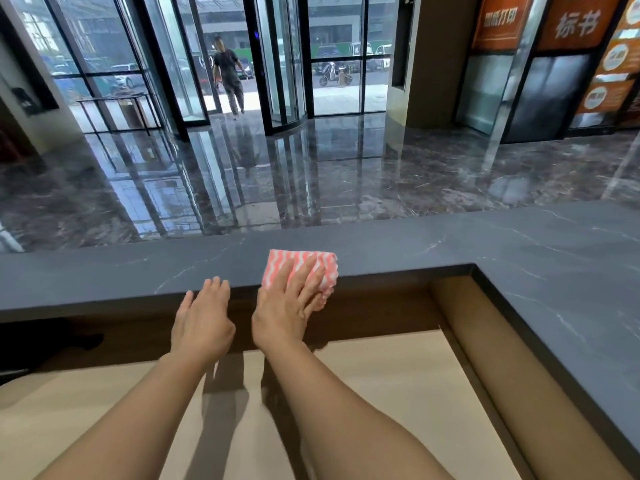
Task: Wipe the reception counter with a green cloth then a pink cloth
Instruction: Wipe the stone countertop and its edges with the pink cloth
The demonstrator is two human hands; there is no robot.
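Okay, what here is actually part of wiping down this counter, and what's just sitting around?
Part of the job:
pink cloth
reception counter
right hand, pressing flat on the cloth
left hand, fingertips at the counter's near edge

Just around:
lower desk
person walking away
scooter outside
orange signs

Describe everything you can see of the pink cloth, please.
The pink cloth has white wavy stripes and looks like soft, textured fabric, folded into a rectangular pad. It lies flat on the dark grey counter, near its inner edge. The right hand presses on it with straight, spread fingers. The left hand does not touch it.
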